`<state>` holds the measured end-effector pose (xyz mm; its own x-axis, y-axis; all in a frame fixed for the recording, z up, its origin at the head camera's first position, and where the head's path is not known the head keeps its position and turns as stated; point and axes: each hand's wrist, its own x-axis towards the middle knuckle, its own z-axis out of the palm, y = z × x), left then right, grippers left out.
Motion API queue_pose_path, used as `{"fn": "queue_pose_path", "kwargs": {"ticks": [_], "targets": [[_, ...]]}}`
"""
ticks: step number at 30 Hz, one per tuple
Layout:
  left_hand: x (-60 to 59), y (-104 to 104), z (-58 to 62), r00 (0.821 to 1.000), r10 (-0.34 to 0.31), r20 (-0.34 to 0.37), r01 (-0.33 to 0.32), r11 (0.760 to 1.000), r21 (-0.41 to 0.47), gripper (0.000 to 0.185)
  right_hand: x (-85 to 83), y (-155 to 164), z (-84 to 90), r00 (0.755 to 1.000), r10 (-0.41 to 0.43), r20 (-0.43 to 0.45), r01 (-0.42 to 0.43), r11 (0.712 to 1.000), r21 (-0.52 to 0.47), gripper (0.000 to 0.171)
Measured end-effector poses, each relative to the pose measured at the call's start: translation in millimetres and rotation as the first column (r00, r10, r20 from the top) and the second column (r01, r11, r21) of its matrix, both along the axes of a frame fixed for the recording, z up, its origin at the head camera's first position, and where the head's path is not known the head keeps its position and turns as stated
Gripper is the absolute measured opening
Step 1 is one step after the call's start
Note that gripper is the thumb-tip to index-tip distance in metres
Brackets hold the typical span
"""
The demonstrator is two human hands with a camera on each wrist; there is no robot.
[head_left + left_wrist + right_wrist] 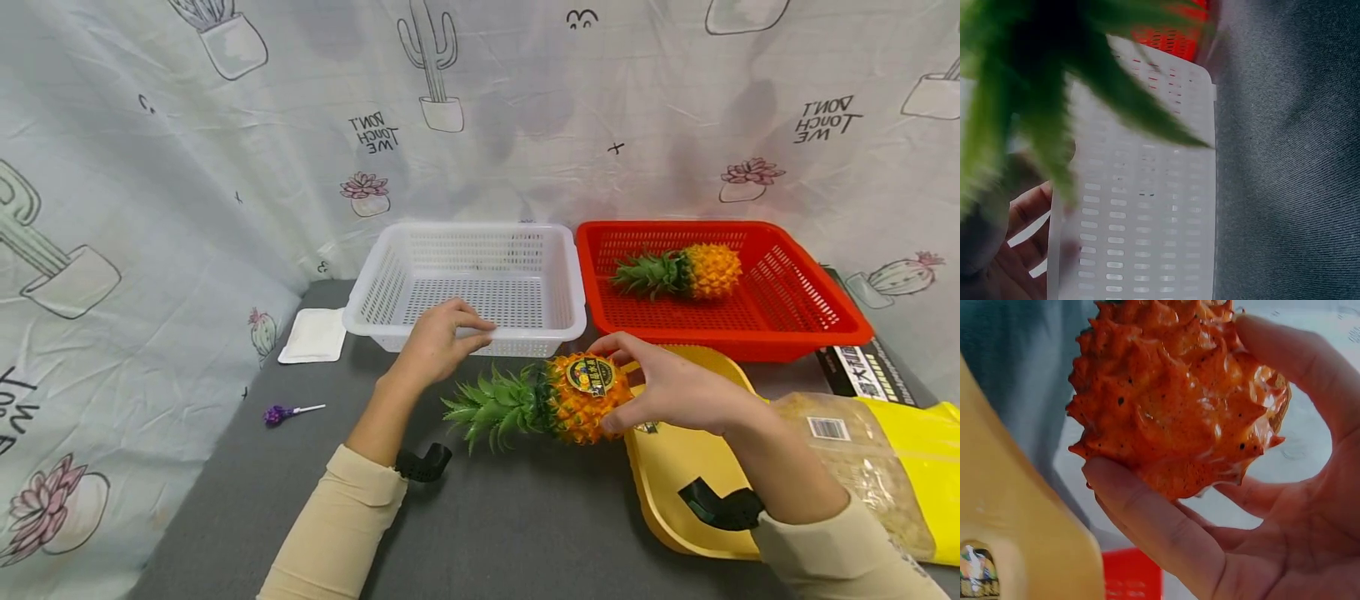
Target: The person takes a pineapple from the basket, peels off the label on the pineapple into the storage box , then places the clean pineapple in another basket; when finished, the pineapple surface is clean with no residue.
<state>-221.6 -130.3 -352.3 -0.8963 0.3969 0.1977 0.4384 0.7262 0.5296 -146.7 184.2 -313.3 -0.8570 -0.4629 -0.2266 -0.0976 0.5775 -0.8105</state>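
My right hand [660,383] holds a small orange pineapple [581,396] by its base, thumb and fingers around the spiky body [1172,400]. The fruit lies sideways in the air, its green crown pointing left and a round label on its upper side. My left hand [442,337] is at the front rim of a white plastic basket [367,321], with thumb and fingertips on either side of the rim. Crown leaves [1097,81] cover part of this hand in the left wrist view. Another pineapple [712,271] lies in the red basket [795,337] at the back right.
A yellow tray [675,500] stands under my right forearm, with a label inside it. Right of it lies a yellow and clear bag [862,475], behind it a dark printed packet [862,375]. A white square packet [313,335] and a purple-headed stick [285,413] lie left.
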Motion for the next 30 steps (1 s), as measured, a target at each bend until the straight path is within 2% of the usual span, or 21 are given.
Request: {"fn": "queue_pose_path", "kwargs": {"ticks": [10,18,25,30], "targets": [[1.1,3.6,0.3,1.0,0.003,0.02,-0.003,1.0,-0.013,0.023,-7.1,-21.5,-15.2,0.998,0.009,0.067,-0.007,1.0,-0.021,0.083],[1.1,4.6,1.2,1.0,0.004,0.014,-0.004,1.0,-0.014,0.023,-9.2,-35.5,-22.1,0.998,-0.014,0.067,0.012,1.0,0.028,0.084],[1.0,2.1,2.8,1.0,0.002,0.02,-0.002,1.0,-0.027,0.023,-10.7,-43.5,-22.1,1.0,0.004,0.018,-0.006,0.992,0.123,0.084],[1.7,2.9,4.2,1.0,0.005,0.029,-0.004,1.0,-0.026,0.023,-13.2,-46.5,-22.3,0.999,0.006,0.042,-0.012,0.991,0.131,0.083]]}}
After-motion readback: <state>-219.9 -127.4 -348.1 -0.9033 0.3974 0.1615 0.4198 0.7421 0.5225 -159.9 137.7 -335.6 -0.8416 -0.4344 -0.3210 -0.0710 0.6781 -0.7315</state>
